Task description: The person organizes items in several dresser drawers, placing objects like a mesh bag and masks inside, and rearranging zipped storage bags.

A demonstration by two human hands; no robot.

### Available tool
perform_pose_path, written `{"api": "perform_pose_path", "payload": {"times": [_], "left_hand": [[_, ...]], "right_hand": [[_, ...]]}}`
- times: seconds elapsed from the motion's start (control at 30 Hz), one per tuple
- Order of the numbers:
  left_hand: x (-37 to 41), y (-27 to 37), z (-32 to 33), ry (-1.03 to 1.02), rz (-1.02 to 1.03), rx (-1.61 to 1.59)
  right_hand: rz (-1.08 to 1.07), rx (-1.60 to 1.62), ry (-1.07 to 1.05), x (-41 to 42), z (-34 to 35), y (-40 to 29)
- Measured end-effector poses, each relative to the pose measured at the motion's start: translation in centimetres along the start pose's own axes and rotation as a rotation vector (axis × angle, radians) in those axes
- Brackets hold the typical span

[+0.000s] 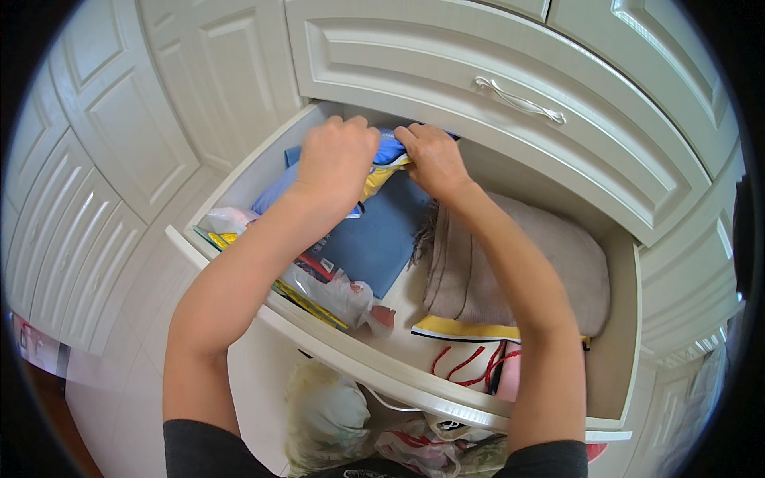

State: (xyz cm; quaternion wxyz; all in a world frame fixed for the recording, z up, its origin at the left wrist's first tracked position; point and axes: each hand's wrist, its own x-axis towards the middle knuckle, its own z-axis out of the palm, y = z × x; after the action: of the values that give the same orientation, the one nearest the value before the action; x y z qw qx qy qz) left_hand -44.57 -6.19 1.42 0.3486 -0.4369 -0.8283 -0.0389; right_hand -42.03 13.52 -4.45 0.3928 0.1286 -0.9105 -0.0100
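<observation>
Inside the open drawer (382,361), at its back left, a blue and yellow fabric item (388,149) is bunched between my hands. My left hand (340,149) is closed on its left part; the fingertips are mostly hidden behind the knuckles. With the fingers bent over its edge, my right hand (431,154) grips the right part. Beneath it lies a flat blue cloth or folder (379,239). A folded taupe knit blanket with fringe (538,257) fills the drawer's right side.
Crumpled clear plastic bags (334,293) lie at the drawer's front left. Red cords (466,364) and a pink item (510,373) are near the front right. Overhead is a closed drawer with a curved metal handle (520,101). Stuffed bags (329,412) stand below the open drawer.
</observation>
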Motion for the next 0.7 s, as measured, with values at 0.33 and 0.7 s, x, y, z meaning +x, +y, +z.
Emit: {"api": "perform_pose_path", "payload": {"times": [0.33, 0.7], "left_hand": [[-0.7, 1.5, -6.6, 0.26, 0.178, -0.279], [-2.7, 6.4, -1.3, 0.002, 0.708, -0.676]], "right_hand": [[0.0, -0.197, -0.017, -3.5, -13.8, -3.3], [0.1, -0.26, -0.492, -15.8, -22.4, -9.0]]}}
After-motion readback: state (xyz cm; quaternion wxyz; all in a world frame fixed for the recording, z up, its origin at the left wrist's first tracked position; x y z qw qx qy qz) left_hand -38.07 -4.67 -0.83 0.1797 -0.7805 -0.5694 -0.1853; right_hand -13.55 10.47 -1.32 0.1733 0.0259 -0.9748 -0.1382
